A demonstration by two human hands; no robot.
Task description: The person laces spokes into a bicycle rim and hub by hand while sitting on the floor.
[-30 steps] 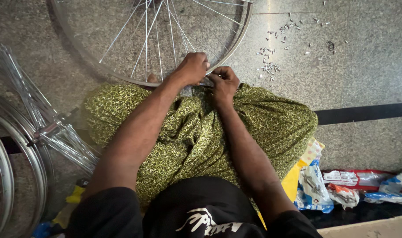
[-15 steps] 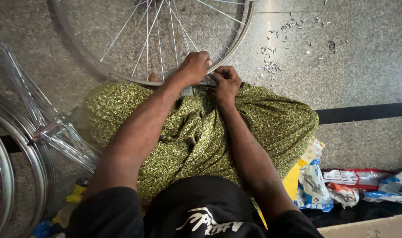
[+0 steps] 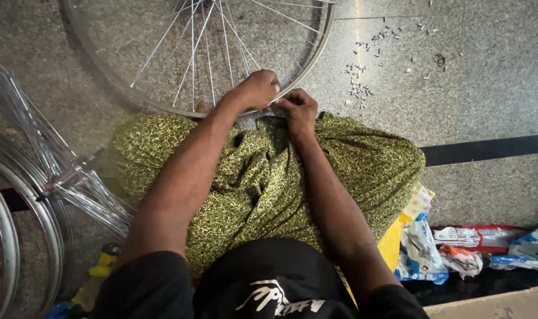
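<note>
Wheel rim (image 3: 307, 65) held at the lap edge, both our hands closed on it.

Head view: the spoked rim lies on the stone floor (image 3: 487, 100) ahead of us, its near arc resting against our green patterned cloth (image 3: 363, 171). Our left hand (image 3: 257, 88) is clenched over the rim where the spokes (image 3: 210, 53) meet it; our right hand (image 3: 298, 109) pinches something small just beside it, too hidden to name. We judge the main risk is a slip: the fingers crowd between thin spokes, and a jerk could pinch them or bend a spoke. The loose small metal bits (image 3: 357, 88) scattered near the rim could roll off or be knocked about if the wheel shifts. Spare rims (image 3: 9, 236) and a wrapped spoke bundle (image 3: 74, 183) lie well apart on our left.
</note>
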